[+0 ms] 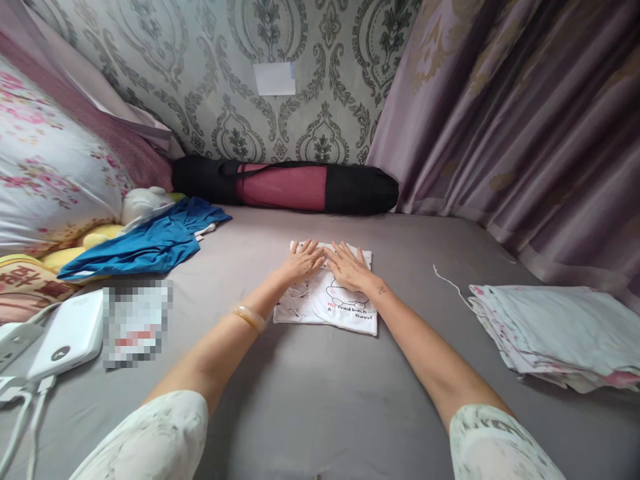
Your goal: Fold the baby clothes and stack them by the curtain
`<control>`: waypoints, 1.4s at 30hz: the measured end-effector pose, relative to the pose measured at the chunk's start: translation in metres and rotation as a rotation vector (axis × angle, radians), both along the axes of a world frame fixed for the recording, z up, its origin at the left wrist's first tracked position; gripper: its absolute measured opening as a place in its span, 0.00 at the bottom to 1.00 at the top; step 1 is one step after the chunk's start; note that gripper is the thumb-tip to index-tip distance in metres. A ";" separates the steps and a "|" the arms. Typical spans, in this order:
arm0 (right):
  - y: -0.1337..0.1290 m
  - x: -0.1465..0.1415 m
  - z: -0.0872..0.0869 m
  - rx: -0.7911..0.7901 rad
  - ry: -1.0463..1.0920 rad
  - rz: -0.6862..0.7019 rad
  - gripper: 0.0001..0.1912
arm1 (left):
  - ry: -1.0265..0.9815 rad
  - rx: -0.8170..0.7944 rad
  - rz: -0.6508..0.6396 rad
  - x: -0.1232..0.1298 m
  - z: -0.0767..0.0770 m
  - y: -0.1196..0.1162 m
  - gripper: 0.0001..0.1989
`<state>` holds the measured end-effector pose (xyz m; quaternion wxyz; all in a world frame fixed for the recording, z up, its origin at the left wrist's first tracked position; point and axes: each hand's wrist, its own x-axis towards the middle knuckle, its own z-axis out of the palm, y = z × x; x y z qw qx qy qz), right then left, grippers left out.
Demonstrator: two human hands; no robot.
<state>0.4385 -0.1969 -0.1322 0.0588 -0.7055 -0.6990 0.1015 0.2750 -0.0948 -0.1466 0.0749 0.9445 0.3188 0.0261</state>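
A white folded garment (350,319) with printed lettering and a line drawing lies flat on the grey sheet, straight ahead of me. My left hand (304,261) rests on its upper left part, fingers spread and pointing away from me. On the upper right part lies my right hand (346,267), palm down, fingers apart. The two hands are close together near the middle of the cloth and hide part of the print. Neither hand grips anything.
Folded white cloths (555,330) with a loose cord are stacked at right. To the left lie a blue garment (150,243), a white power bank (70,333) with cables and a blurred item (135,327). A black and pink long bag (285,187) lies along the wall.
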 end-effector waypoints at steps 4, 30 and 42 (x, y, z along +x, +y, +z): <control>-0.004 -0.011 -0.012 -0.017 -0.006 0.006 0.32 | 0.024 -0.047 0.006 -0.001 -0.010 -0.008 0.31; -0.075 -0.035 -0.005 -0.076 -0.023 0.158 0.31 | 0.047 -0.051 -0.116 -0.063 -0.005 -0.077 0.34; -0.142 -0.056 0.005 -0.058 0.033 0.307 0.31 | 0.065 -0.115 -0.255 -0.108 0.007 -0.133 0.36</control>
